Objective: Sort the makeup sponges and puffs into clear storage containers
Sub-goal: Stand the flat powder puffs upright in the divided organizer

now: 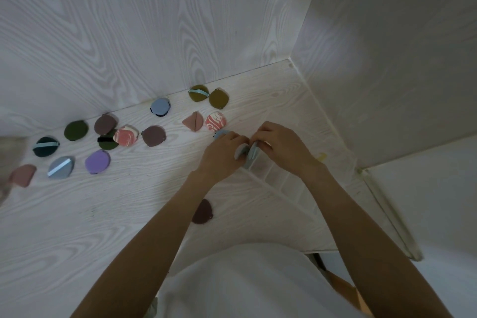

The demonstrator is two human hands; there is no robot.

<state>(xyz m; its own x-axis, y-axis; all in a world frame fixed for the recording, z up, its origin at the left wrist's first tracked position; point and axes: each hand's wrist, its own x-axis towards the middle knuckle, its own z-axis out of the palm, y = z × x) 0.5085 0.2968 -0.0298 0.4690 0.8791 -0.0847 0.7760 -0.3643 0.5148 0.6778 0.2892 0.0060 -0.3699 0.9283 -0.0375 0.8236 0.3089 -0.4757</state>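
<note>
My left hand [223, 153] and my right hand [281, 144] meet over the near-left corner of a clear compartmented container [289, 183]. Together they pinch light grey-blue puffs [247, 153], held on edge above the container. Another blue puff [220, 133] peeks out just behind my left knuckles. Several more puffs lie loose on the white table: two olive ones [208, 97], a pink wedge [191, 121], a red-marbled one [215, 121], a brown one [153, 135], a purple one [97, 162], a blue one [160, 106].
A dark maroon puff [202, 212] lies beside my left forearm. White walls [387, 59] close the table at the back and right. The table's near-right edge [322, 250] drops off beside a glass-like strip [387, 214].
</note>
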